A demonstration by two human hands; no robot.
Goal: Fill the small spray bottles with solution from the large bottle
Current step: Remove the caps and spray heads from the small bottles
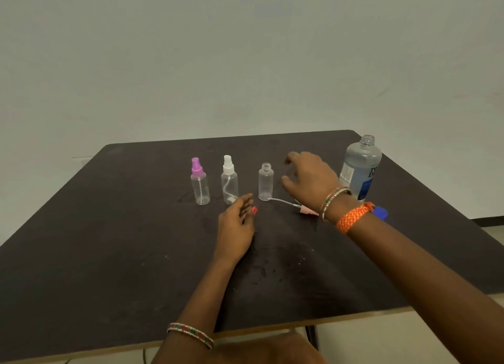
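Three small clear spray bottles stand in a row on the dark table [109, 241]. The left one [200, 182] has a purple spray cap, the middle one [229, 181] a white cap, and the right one [265, 182] is uncapped. Its pink spray head [302, 209] with a white tube lies on the table beside it. The large bottle [360, 167], uncapped and partly filled, stands at the right. My left hand [237, 224] rests on the table before the small bottles, fingers relaxed. My right hand [311, 178] hovers between the uncapped small bottle and the large bottle, fingers loosely curled, holding nothing.
A blue cap [380, 213] lies on the table behind my right wrist. Water drops mark the table near its front middle. The table's front edge [272, 328] is close to my body, and a plain wall stands behind.
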